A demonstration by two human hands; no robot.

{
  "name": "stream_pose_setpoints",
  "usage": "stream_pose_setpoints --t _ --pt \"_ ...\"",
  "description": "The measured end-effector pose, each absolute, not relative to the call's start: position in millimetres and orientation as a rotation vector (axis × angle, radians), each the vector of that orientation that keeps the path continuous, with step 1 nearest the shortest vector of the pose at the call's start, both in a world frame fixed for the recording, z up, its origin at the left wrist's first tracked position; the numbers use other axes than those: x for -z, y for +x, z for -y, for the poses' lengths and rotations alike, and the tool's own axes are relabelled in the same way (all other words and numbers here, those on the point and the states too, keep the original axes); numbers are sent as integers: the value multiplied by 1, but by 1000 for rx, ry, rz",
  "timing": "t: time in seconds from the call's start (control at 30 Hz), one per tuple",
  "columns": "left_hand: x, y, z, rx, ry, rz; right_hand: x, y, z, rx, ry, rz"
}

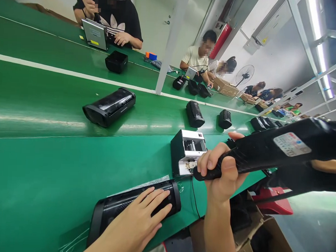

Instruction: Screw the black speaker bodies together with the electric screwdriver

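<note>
Head view: a person is working at a green bench [45, 173] with both bare hands.
Black unit: the long black unit [121, 203] is lying on its side at the near edge, left of a black-and-white box [175, 155]; a strip of clear wrap [152, 182] is showing along its far side.
Left hand: the left hand [145, 217] is resting palm-down across the unit, fingers stretched out and slightly spread, steadying it, it seems, without gripping.
Right hand: the right hand [224, 172] is wrapping its fingers around the handle of a black tool [261, 149], which is pointing right, raised clear of the unit.
Progress: the unit is looking whole from outside, and the tool is not touching it, so this is probably a pause between steps; what is fastened and what is remaining cannot be told.
Bench row: a similar black speaker-shaped body [110, 106] is lying farther off to the left, and two smaller ones are standing right of it; whether they are finished is not showing.
Tool label: a white sticker [292, 144] with a red patch is facing the camera, its print too blurred to read.
Other markings: the far-left co-worker's black shirt [133, 20] is bearing a white three-leaf mark with stripes; a silver panel [94, 34] before them is carrying yellow stickers, unreadable here.
</note>
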State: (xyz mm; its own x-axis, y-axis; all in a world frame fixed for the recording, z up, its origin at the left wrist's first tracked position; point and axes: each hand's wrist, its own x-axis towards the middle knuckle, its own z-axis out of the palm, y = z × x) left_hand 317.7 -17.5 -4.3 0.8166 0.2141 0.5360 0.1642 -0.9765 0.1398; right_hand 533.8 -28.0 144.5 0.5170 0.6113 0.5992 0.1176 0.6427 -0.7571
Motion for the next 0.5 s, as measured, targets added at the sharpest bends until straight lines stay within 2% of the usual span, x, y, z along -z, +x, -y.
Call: stream_pose_setpoints --t 0.33,0.5 --pt "2 319 19 -896 2921 -310 -142 535 27 -357 -884 1081" --pt "5 319 20 -879 2931 -316 -115 534 27 -357 -948 1127"
